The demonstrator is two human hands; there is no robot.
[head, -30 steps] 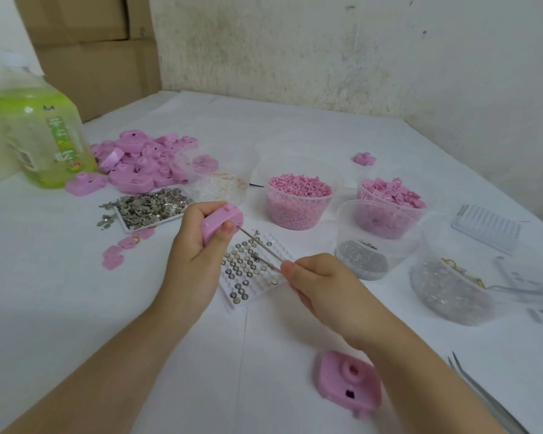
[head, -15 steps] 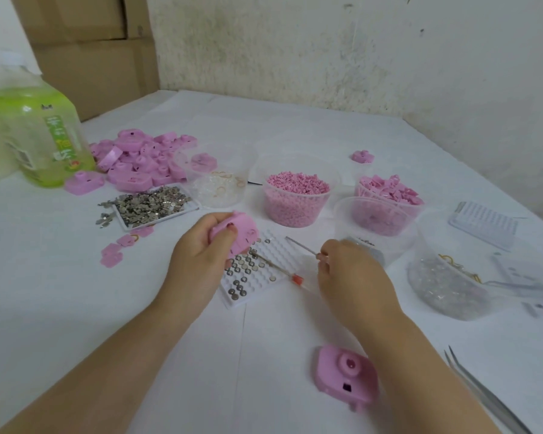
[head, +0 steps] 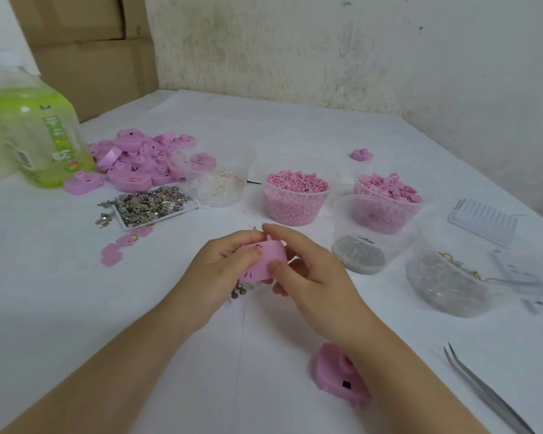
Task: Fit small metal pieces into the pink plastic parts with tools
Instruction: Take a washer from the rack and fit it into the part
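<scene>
The pink part (head: 265,261) is up off the bench (head: 76,308), about mid-bench, clasped by both hands. The left hand (head: 220,267) wraps it from the left with its thumb on the top edge. The right hand (head: 314,280) pinches it from the right, thumb on the front face and forefinger over the top. No tool shows in either hand; something thin could sit behind the right fingers, can't tell.

Handling, my read: it's hard moulded plastic, so light, stiff, smooth and a bit slippery. Best held by the side walls, leaving the small slots on its face uncovered. The metal pieces (head: 148,208) look tiny and thin, so easy to drop. That makes them a job for the tweezers (head: 483,393), lying at the near right corner.

Containers:
- The shallow tray (head: 123,226) toward the left edge is heaped with those metal pieces, some spilled beside it.
- The clear tub (head: 220,200) just behind the tray holds clear bits and thin rings.
- The granule tub (head: 295,213) mid-bench is full of pink granules.
- The far right tub (head: 417,205) is heaped with larger pink pieces.
- The small clear tub (head: 370,233) in front of that has a layer of silvery bits.
- The big tub (head: 452,296) near the right edge holds silvery bits and a yellowish loop.
- The white grid tray (head: 480,220) sits at the right edge, contents unreadable.

Loose items: a pile of pink parts (head: 138,161) at far left beside the green bottle (head: 35,136), and a second part (head: 336,371) by the near edge under the right forearm.
</scene>
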